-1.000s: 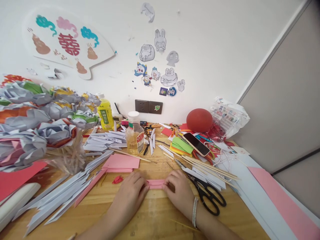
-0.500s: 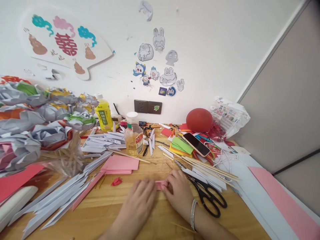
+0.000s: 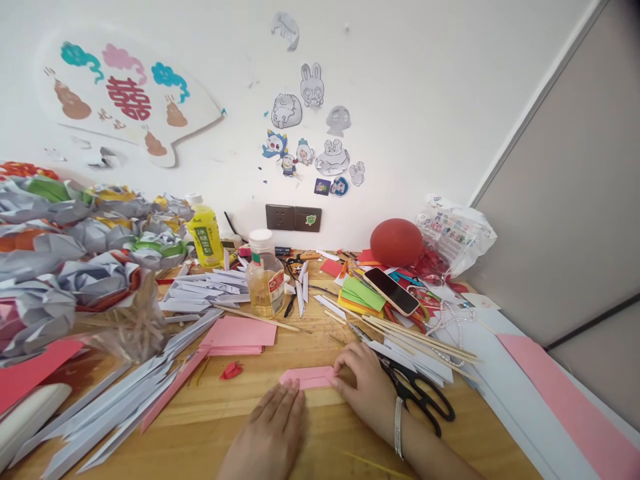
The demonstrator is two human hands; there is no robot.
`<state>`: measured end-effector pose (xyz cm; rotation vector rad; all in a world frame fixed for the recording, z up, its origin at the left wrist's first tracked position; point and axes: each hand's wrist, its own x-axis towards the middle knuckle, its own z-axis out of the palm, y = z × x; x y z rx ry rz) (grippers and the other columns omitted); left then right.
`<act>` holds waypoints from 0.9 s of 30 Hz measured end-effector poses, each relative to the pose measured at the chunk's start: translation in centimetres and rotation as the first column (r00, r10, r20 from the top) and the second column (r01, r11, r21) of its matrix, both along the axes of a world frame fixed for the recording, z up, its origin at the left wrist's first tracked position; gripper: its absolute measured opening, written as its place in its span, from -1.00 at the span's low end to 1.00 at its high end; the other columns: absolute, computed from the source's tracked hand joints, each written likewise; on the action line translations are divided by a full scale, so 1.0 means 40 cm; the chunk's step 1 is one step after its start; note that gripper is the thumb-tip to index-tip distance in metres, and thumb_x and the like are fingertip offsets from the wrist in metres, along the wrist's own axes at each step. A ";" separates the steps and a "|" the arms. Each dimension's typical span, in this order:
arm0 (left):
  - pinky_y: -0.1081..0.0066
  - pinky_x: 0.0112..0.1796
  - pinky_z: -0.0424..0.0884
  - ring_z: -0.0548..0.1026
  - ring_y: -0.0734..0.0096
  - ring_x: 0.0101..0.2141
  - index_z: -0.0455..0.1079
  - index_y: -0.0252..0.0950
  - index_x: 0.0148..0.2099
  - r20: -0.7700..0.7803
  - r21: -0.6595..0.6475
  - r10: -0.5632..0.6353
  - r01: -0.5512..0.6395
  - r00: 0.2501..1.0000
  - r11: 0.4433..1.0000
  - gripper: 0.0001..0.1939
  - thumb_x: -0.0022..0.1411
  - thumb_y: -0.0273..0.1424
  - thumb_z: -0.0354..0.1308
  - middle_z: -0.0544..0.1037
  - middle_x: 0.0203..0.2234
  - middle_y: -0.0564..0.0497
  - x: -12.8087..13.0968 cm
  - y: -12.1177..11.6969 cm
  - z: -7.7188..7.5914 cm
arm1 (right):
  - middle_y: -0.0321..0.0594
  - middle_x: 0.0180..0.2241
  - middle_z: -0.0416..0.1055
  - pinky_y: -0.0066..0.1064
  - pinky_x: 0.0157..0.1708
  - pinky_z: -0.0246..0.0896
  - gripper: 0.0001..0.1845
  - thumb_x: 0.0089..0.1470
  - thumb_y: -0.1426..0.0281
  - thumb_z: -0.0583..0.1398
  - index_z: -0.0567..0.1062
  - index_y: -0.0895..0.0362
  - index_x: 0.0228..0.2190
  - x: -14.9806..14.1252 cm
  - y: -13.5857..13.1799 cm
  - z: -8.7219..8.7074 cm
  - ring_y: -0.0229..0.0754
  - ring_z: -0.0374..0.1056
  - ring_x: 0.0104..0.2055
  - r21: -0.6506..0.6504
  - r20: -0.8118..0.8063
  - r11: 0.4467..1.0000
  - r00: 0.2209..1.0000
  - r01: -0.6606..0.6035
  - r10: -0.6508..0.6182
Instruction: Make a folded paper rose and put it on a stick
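Note:
A small folded pink paper strip (image 3: 307, 377) lies on the wooden table (image 3: 215, 427) in front of me. My left hand (image 3: 273, 427) lies flat with fingers stretched out, fingertips just below the strip's left end. My right hand (image 3: 367, 390), with a beaded bracelet on the wrist, presses its fingertips on the strip's right end. Black scissors (image 3: 423, 400) lie right beside my right hand.
A stack of pink paper (image 3: 240, 333), white folded strips (image 3: 125, 393), wooden skewers (image 3: 420, 333), a glue bottle (image 3: 265, 280), a yellow bottle (image 3: 205, 233), a phone (image 3: 390, 290), a red ball (image 3: 397, 243) and crumpled paper flowers (image 3: 65, 260) crowd the table. Long pink sheet (image 3: 575, 413) at right.
My left hand slid back toward me off the pink strip and flattened, uncovering the strip's left end. My right hand stays on the right end.

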<state>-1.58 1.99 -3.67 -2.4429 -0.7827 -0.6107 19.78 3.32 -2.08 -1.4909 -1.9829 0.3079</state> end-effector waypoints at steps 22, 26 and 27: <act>0.40 -0.36 0.42 0.47 0.34 -0.40 0.39 -0.31 -0.42 0.188 -0.604 0.196 -0.044 0.962 0.796 -0.82 0.21 -0.54 0.05 0.50 -0.48 0.01 0.015 0.080 0.069 | -0.32 -0.45 0.30 -0.38 -0.33 0.11 -0.84 -0.11 0.58 0.21 0.34 0.14 -0.56 -0.042 -0.007 -0.013 -0.19 0.22 -0.32 0.081 0.059 0.996 0.998 -0.037 0.032; 0.30 -0.33 0.45 0.50 0.25 -0.36 0.42 -0.32 -0.37 0.039 -0.488 0.228 -0.181 0.973 0.854 -0.87 0.19 -0.56 0.08 0.54 -0.41 -0.05 0.029 0.074 0.067 | -0.29 -0.48 0.28 -0.32 -0.35 0.11 -0.84 -0.12 0.53 0.24 0.33 0.14 -0.57 -0.052 -0.007 -0.022 -0.14 0.20 -0.35 0.104 0.138 0.991 0.986 0.079 -0.093; 0.26 -0.29 0.46 0.50 0.23 -0.33 0.43 -0.32 -0.33 0.010 -0.422 0.178 -0.157 0.984 0.893 -0.89 0.18 -0.56 0.09 0.56 -0.36 -0.07 0.032 0.066 0.060 | -0.28 -0.46 0.30 -0.31 -0.34 0.12 -0.88 -0.10 0.53 0.23 0.36 0.14 -0.54 -0.055 -0.007 -0.025 -0.13 0.20 -0.34 0.113 0.162 0.991 0.982 0.078 -0.096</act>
